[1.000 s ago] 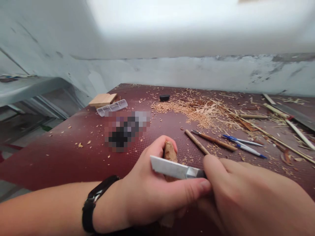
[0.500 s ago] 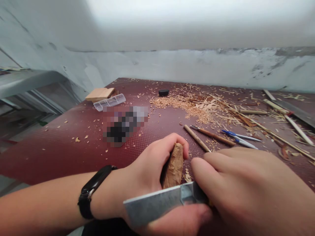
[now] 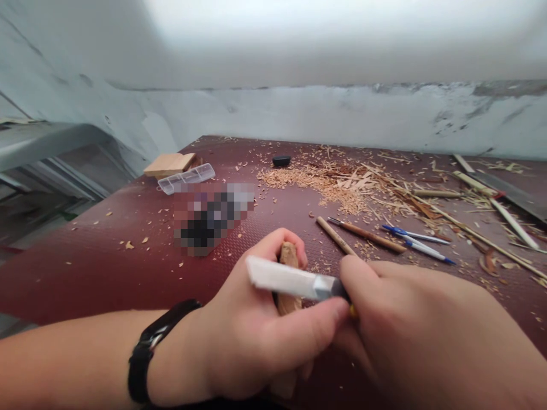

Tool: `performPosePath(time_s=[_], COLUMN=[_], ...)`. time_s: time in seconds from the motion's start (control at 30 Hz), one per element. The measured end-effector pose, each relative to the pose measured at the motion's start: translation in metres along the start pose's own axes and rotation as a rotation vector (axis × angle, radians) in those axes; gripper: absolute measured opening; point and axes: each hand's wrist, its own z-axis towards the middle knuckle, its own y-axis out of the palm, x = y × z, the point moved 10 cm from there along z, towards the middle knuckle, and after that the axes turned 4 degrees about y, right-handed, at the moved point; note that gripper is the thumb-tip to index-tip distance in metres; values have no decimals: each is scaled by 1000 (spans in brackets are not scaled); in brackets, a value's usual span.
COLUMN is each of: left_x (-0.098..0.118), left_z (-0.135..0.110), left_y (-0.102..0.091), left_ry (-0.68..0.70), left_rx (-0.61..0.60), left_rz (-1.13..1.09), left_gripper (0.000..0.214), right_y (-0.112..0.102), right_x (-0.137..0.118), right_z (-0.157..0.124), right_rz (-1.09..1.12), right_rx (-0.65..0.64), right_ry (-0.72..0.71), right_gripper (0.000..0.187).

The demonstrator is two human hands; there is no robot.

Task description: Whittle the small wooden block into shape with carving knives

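My left hand (image 3: pixel 252 319), with a black band on the wrist, is wrapped round a rough piece of carved wood (image 3: pixel 289 256). Its thumb stretches right and meets the knife near my right hand. In my right fist (image 3: pixel 410 319) is a utility knife (image 3: pixel 290 279) with a wide, blurred blade pointing left. The blade crosses over the wood, covering its middle. Most of the knife's handle is hidden by my fingers; a bit of black and yellow shows. The wood's lower end shows beneath my left hand.
On the dark red table (image 3: pixel 128 279) lie wood shavings (image 3: pixel 307 179), a wooden-handled tool (image 3: pixel 367 234), a round stick (image 3: pixel 335 233) and blue-white pens (image 3: pixel 427 250). Farther back are a black case (image 3: pixel 281 161), a clear divided box (image 3: pixel 188 177) and a wood block (image 3: pixel 168 164). A blurred-out object (image 3: pixel 213 219) lies left of centre.
The knife blade has moved up and away from me along the wood. The left thumb has risen with it, and the wood has shifted slightly left.
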Motion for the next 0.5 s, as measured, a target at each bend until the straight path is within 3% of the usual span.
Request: performPosePath(time_s=[0.07, 0.13, 0.33, 0.43, 0.5], left_x=[-1, -1, 7, 17, 20], left_z=[1, 4, 10, 13, 15], left_y=[-9, -12, 10, 14, 11], left_ry=[15, 36, 21, 118, 176], left_rx=[103, 118, -178, -230, -202], left_rz=[51, 66, 9, 176, 279], left_gripper=[46, 50, 53, 51, 48], right_y=[2, 2, -6, 0, 4], right_x=[4, 3, -4, -6, -3], right_z=[0, 0, 2, 4, 3], right_rz=[-36, -40, 55, 89, 104], right_rx=[-6, -3, 14, -78, -130], right_ry=[42, 34, -77, -124, -116], right_gripper=[18, 17, 23, 25, 29])
